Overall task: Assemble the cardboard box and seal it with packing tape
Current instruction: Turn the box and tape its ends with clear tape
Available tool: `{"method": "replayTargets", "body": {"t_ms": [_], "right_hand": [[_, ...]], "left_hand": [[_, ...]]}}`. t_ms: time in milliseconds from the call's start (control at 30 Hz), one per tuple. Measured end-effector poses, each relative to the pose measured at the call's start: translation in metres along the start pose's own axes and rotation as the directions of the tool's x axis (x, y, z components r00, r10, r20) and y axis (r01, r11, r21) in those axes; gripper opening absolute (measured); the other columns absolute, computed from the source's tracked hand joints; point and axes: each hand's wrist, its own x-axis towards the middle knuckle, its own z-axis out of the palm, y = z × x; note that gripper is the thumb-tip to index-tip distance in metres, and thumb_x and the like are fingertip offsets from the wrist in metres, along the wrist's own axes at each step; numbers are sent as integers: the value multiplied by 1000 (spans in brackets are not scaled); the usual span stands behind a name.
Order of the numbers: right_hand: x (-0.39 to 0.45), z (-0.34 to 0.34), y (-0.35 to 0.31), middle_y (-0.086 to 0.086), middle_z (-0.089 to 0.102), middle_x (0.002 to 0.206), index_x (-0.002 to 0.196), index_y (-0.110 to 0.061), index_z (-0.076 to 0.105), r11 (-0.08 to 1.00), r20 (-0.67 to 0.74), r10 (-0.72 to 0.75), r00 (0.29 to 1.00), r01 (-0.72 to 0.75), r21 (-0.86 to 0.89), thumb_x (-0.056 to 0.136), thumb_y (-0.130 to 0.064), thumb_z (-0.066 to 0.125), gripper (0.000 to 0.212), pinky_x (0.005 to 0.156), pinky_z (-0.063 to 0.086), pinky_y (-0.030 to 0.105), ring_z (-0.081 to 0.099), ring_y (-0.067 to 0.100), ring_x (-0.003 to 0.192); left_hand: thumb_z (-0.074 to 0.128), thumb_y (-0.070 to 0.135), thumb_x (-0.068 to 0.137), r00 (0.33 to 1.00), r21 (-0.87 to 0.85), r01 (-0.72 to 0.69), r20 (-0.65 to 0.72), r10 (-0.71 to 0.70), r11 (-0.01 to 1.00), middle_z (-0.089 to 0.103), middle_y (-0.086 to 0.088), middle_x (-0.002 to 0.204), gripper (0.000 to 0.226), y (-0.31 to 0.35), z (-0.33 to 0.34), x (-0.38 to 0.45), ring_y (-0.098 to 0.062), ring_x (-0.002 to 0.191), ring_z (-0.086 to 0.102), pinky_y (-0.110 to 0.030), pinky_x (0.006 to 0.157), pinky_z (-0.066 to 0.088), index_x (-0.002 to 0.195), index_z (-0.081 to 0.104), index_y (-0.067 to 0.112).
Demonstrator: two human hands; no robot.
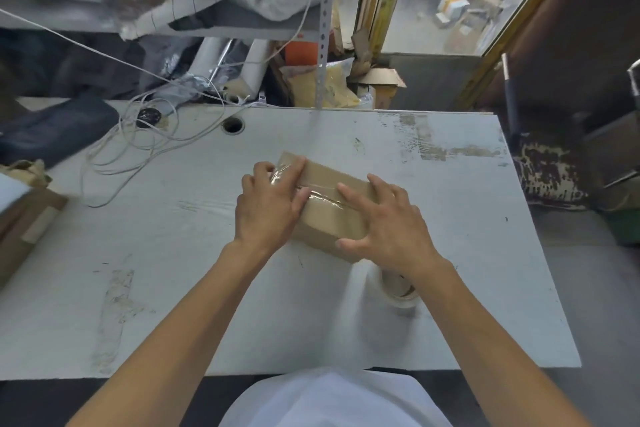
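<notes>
At frame centre, the left hand (268, 206) lies flat on the cardboard box (325, 204), fingers straight, pressing clear tape (317, 196). The right hand (382, 218) spreads open, steadying the box's near end. Smoothing outward along the seam should bond it. A tape roll (403, 291) sits under the right wrist; loose cables (145, 146) lie upper left on the counter (173, 253).

You get one head-worn wide-angle view, looking forward and down from close above the table (138, 288), forearms reaching in from the bottom edge.
</notes>
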Motion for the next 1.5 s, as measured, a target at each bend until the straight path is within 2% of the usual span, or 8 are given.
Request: {"method": "replayTargets", "body": {"t_ms": [133,367,567,900,1133,1233,1433,1500], "right_hand": [[7,6,12,0,7,164,145,-53,32,992,-101,64,993,-52,118,83,-58,67,72,106,38,50,14,30,146],[26,20,-7,1,51,117,145,-46,39,799,-119,196,973,-88,595,103,-36,42,43,93,37,31,51,20,115],[29,24,-16,-8,34,154,151,-47,24,802,-28,3,1000,14,597,99,-35,53,62,106,35,28,39,9,135],[31,20,20,-14,43,149,144,-61,28,654,65,-91,994,10,756,95,-41,62,63,99,52,30,55,8,125],[7,25,64,-10,49,146,146,-54,33,719,42,109,993,-108,686,95,-43,60,59,98,40,25,54,1,121],[-11,55,94,-1,49,146,150,-38,34,818,78,260,962,-263,511,94,-37,63,63,92,37,26,50,16,127],[-47,102,134,11,60,119,128,-14,55,891,98,351,931,-364,273,87,-21,63,43,86,48,38,56,31,114],[-50,105,140,11,64,113,119,-10,60,893,43,341,939,-338,296,86,-16,61,33,83,47,36,58,30,108]], "left_hand": [[58,53,93,992,-2,46,120,-46,999,14,-5,155,60,-17,-19,-5,-34,134,30,-51,98,43,144,35,33],[73,64,76,965,-153,61,262,-19,986,57,1,121,82,-17,-20,-27,-24,103,59,-40,85,49,133,30,23],[77,57,74,912,-495,121,399,101,860,38,22,152,124,-21,16,-51,-5,128,52,-38,107,47,148,-23,53],[77,32,76,937,-647,66,301,175,760,41,29,148,89,-27,12,-25,0,123,54,-32,105,47,145,30,63],[64,35,78,932,-588,8,297,207,809,40,28,147,83,-15,14,-18,7,129,43,-14,101,35,150,27,55],[68,35,86,968,-587,-24,187,164,809,42,33,140,75,-12,17,-32,18,125,40,-7,99,34,151,32,48],[64,36,85,977,-543,-94,-213,-28,835,49,10,140,61,11,39,-98,-8,130,46,-47,104,48,143,46,33],[63,33,85,959,-495,-68,-272,-80,866,45,1,148,61,22,51,-122,-19,138,41,-35,114,38,143,47,27]]}}
